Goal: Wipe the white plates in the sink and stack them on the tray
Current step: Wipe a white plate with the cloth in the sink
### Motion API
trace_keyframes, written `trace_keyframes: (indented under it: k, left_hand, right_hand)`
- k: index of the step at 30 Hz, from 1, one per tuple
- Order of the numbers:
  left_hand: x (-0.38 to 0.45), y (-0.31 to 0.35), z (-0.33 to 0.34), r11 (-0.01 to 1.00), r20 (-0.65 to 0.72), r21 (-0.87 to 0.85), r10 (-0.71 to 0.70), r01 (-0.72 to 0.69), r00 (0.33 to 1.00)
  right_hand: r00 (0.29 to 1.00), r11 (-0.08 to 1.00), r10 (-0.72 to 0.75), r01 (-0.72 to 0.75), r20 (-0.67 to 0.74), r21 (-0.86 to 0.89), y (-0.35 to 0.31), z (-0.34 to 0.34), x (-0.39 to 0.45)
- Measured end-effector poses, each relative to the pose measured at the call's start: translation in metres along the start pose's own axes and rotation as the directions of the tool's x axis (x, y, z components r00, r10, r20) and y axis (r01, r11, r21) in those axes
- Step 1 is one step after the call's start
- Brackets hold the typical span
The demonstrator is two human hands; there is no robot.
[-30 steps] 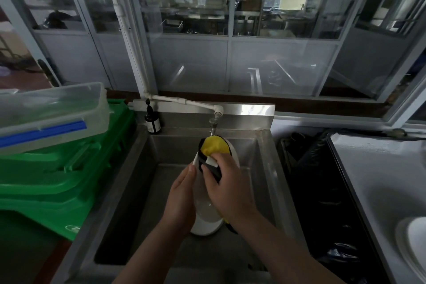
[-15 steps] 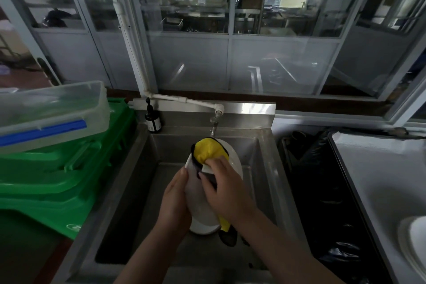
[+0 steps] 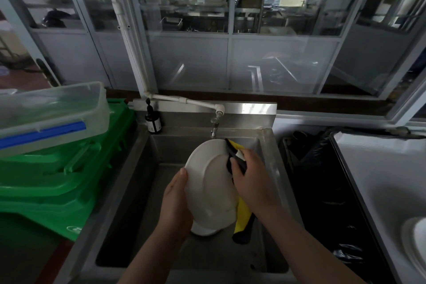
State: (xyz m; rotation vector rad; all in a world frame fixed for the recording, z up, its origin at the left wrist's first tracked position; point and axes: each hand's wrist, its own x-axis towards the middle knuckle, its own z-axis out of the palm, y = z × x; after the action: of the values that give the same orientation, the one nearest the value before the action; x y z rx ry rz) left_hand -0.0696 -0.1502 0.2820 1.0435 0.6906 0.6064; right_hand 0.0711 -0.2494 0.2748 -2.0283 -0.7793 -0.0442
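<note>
White plate [image 3: 211,182] held tilted over the sink [image 3: 147,191], face turned left, top edge toward the tap [image 3: 215,125], left hand [image 3: 176,200] grip on its left rim, right hand [image 3: 250,176] grip pinching yellow-black cloth [image 3: 242,214] against its right edge

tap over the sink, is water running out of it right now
No, the tap shows no stream below its spout, while the left hand holds the white plate over the sink.
</note>
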Motion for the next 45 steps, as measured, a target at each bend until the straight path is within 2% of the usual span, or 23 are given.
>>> trace_keyframes:
  k: [5,10,14,16,20,32,45]
  left_hand:
    - [0.003,0.0,0.001,1.0,-0.024,0.003,0.006,-0.006,1.0]
    - [0.003,0.002,-0.002,0.999,0.007,0.013,0.036,-0.036,0.999]
    - [0.002,0.0,0.001,0.999,0.031,0.018,0.039,-0.039,0.999]
    - [0.001,-0.002,0.004,0.999,0.05,0.033,0.041,-0.043,0.998]
    - [0.002,-0.005,0.006,1.0,0.032,0.023,0.02,-0.021,0.999]
    - [0.003,0.003,0.012,0.999,0.14,0.053,-0.008,0.001,0.99]
    - [0.007,0.008,0.007,0.996,0.1,-0.02,-0.088,0.09,0.991]
  right_hand:
    - [0.972,0.971,0.23,-0.226,-0.044,0.077,0.015,-0.003,0.009]
    - [0.888,0.878,0.46,-0.458,0.018,0.143,0.045,-0.007,0.008]
    - [0.812,0.772,0.582,-0.566,0.037,0.289,0.052,-0.005,0.002]
    - [0.803,0.767,0.595,-0.572,0.009,0.291,0.052,-0.004,0.001]
    - [0.858,0.845,0.511,-0.489,-0.054,0.217,0.037,0.0,-0.006]
    - [0.977,0.974,0.215,-0.214,0.001,0.079,0.012,0.016,-0.014]
    - [0.983,0.987,0.072,-0.095,0.17,0.131,-0.033,0.025,-0.039]
